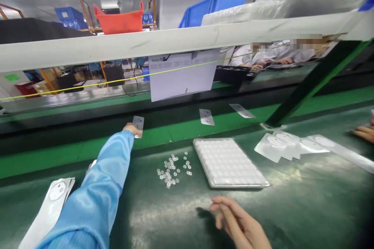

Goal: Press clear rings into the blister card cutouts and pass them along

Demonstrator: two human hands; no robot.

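Observation:
My left hand [131,127], at the end of a blue sleeve, reaches out to the green ledge and pinches a small, semi-clear plastic sheet [139,124] with faint blue marks. My right hand [241,223] hovers over the near part of the bench, fingertips drawn together; anything between them is too small or blurred to make out. Many small clear round discs [168,175] lie scattered between my hands. Beyond my right hand is a white tray [230,163] with rows of cells, apparently wrapped in film.
Two similar plastic sheets [207,117] lie on the ledge. White packets with round marks [280,144] fan out at right, near another person's hand [365,130]. More white packets [48,210] lie at left. A green post [309,85] and a shelf beam [117,46] cross the view.

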